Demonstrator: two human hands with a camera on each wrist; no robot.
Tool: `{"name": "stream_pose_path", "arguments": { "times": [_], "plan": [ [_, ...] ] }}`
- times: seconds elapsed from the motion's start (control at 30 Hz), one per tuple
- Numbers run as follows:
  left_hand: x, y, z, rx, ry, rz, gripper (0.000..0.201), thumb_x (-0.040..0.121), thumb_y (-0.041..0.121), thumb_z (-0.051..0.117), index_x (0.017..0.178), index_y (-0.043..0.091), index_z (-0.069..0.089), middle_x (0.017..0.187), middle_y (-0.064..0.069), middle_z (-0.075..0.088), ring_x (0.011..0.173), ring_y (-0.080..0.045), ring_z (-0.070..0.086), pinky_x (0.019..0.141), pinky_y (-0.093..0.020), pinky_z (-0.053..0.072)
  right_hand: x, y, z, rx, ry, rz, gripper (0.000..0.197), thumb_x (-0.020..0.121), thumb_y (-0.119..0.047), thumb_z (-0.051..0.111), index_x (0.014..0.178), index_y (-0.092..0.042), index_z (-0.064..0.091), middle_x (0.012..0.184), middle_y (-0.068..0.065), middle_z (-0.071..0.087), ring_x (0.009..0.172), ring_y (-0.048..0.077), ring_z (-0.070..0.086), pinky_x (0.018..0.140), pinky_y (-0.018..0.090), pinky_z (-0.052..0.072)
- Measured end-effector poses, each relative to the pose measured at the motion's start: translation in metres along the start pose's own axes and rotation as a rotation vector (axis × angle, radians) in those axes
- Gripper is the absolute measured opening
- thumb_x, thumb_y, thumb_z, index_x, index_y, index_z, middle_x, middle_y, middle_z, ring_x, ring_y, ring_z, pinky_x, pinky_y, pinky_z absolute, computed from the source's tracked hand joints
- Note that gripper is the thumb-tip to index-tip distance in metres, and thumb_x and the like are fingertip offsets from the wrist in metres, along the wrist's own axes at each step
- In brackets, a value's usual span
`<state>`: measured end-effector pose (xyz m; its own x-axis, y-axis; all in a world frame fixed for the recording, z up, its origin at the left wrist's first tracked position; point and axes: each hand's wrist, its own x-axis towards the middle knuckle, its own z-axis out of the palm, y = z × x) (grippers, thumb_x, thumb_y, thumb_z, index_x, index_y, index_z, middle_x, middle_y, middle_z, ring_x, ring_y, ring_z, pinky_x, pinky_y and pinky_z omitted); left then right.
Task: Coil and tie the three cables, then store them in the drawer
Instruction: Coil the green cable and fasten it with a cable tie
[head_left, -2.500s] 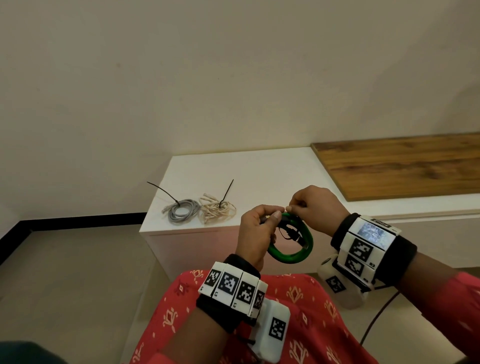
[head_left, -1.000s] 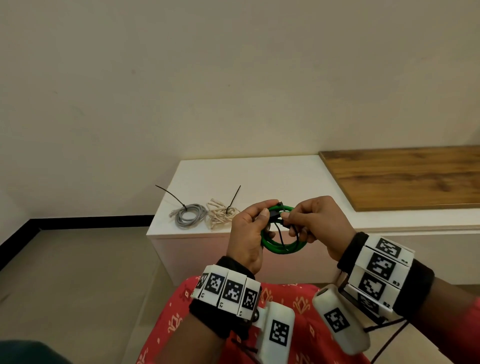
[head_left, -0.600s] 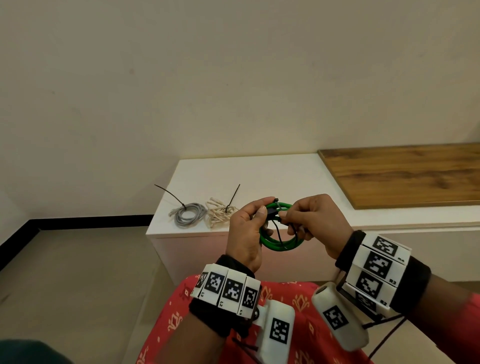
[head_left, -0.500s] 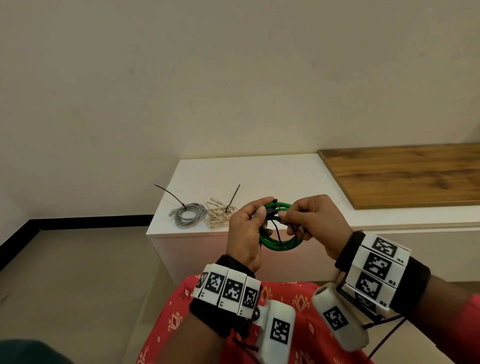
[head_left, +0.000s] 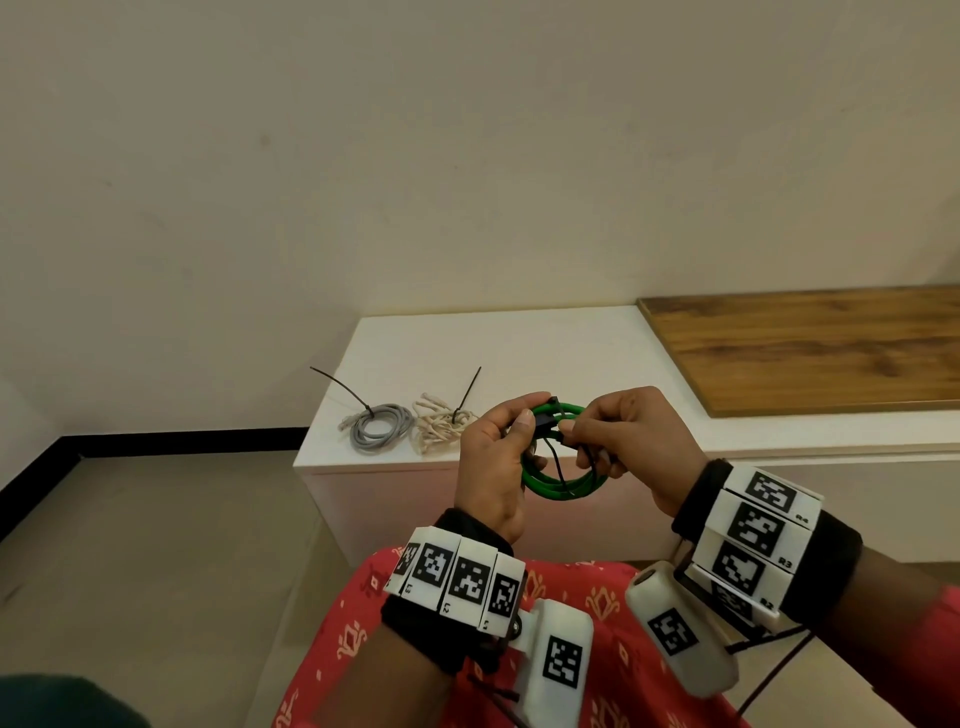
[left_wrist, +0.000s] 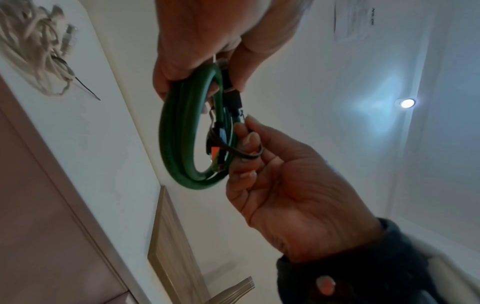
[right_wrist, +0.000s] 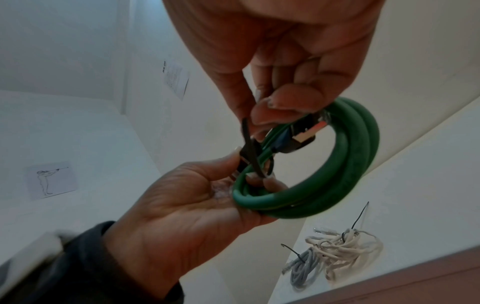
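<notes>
A coiled green cable (head_left: 566, 487) hangs in the air in front of the white cabinet (head_left: 519, 353). My left hand (head_left: 498, 457) grips the coil's left side, thumb on a black plug. My right hand (head_left: 623, 441) pinches a thin black zip tie (right_wrist: 248, 144) that crosses the coil (right_wrist: 350, 164). In the left wrist view the zip tie (left_wrist: 250, 156) loops round a right fingertip beside the coil (left_wrist: 179, 133). A tied grey cable (head_left: 376, 428) and a tied beige cable (head_left: 441, 431) lie on the cabinet's left end.
A wooden board (head_left: 810, 353) covers the cabinet top to the right. Below the cabinet front, the left wrist view shows a metal handle (left_wrist: 233, 290). Bare floor (head_left: 156, 545) lies to the left, with a red patterned lap (head_left: 571, 587) under my hands.
Since 2.5 s ago my right hand has shifted from the coil's top to its right side, and the coil sits flatter. Over the last second, almost nothing moved.
</notes>
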<state>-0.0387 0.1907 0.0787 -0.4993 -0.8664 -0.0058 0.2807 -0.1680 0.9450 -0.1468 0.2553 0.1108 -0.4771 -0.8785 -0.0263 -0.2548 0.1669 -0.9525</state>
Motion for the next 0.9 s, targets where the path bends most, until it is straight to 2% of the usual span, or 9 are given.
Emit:
{"name": "stream_pose_path", "arguments": {
  "times": [0.1, 0.3, 0.47, 0.6, 0.7, 0.8, 0.9],
  "plan": [
    [0.001, 0.000, 0.000, -0.008, 0.010, -0.004, 0.028, 0.094, 0.002, 0.039, 0.093, 0.014, 0.064, 0.089, -0.002, 0.065, 0.064, -0.010, 0.045, 0.056, -0.022, 0.038, 0.000, 0.000, 0.000, -0.001, -0.003, -0.001, 0.019, 0.081, -0.006, 0.063, 0.063, 0.000, 0.064, 0.043, 0.004, 0.055, 0.031, 0.003, 0.042, 0.036, 0.012, 0.034],
    [-0.002, 0.001, 0.002, -0.003, -0.003, 0.003, 0.029, 0.094, 0.001, 0.039, 0.091, 0.015, 0.064, 0.084, 0.001, 0.066, 0.063, -0.006, 0.050, 0.056, -0.021, 0.039, 0.001, 0.002, 0.000, -0.008, 0.010, -0.020, 0.018, 0.083, -0.008, 0.062, 0.070, 0.004, 0.066, 0.049, 0.007, 0.058, 0.032, 0.003, 0.042, 0.037, 0.012, 0.035],
    [-0.004, 0.001, 0.002, 0.054, -0.041, 0.048, 0.030, 0.094, 0.002, 0.039, 0.091, 0.018, 0.064, 0.086, -0.001, 0.066, 0.071, -0.011, 0.052, 0.057, -0.021, 0.039, 0.002, 0.003, -0.001, 0.022, 0.035, -0.037, 0.020, 0.082, -0.010, 0.065, 0.070, 0.006, 0.065, 0.047, 0.004, 0.058, 0.033, 0.004, 0.043, 0.036, 0.013, 0.035],
    [-0.004, 0.004, 0.003, 0.147, -0.068, 0.146, 0.031, 0.094, 0.002, 0.039, 0.092, 0.021, 0.063, 0.091, 0.000, 0.066, 0.078, -0.011, 0.055, 0.059, -0.017, 0.043, -0.001, 0.001, 0.002, 0.030, 0.078, -0.078, 0.016, 0.077, -0.010, 0.071, 0.070, -0.002, 0.058, 0.049, 0.006, 0.059, 0.032, 0.003, 0.046, 0.036, 0.014, 0.036],
    [-0.004, 0.003, 0.003, 0.222, -0.083, 0.211, 0.030, 0.093, 0.001, 0.042, 0.091, 0.021, 0.065, 0.092, 0.002, 0.066, 0.081, -0.006, 0.057, 0.058, -0.009, 0.042, 0.002, -0.003, -0.003, 0.098, 0.146, -0.082, 0.030, 0.074, -0.008, 0.073, 0.075, -0.011, 0.043, 0.048, 0.007, 0.058, 0.033, 0.009, 0.051, 0.035, 0.018, 0.037],
    [-0.007, 0.000, 0.004, 0.263, -0.131, 0.238, 0.031, 0.092, -0.001, 0.042, 0.091, 0.019, 0.065, 0.095, 0.001, 0.067, 0.082, -0.005, 0.059, 0.057, -0.009, 0.041, 0.006, -0.005, -0.011, 0.097, 0.125, -0.068, 0.023, 0.076, -0.010, 0.072, 0.085, -0.012, 0.051, 0.041, 0.001, 0.057, 0.037, 0.012, 0.050, 0.038, 0.020, 0.039],
    [-0.007, 0.000, 0.005, 0.271, -0.154, 0.241, 0.034, 0.091, -0.002, 0.042, 0.089, 0.023, 0.065, 0.093, 0.001, 0.067, 0.078, 0.000, 0.059, 0.057, -0.009, 0.041, 0.009, -0.005, -0.015, 0.045, 0.035, -0.070, 0.017, 0.080, -0.013, 0.068, 0.094, -0.007, 0.061, 0.046, 0.003, 0.055, 0.033, 0.004, 0.046, 0.036, 0.013, 0.035]
  ]
}}
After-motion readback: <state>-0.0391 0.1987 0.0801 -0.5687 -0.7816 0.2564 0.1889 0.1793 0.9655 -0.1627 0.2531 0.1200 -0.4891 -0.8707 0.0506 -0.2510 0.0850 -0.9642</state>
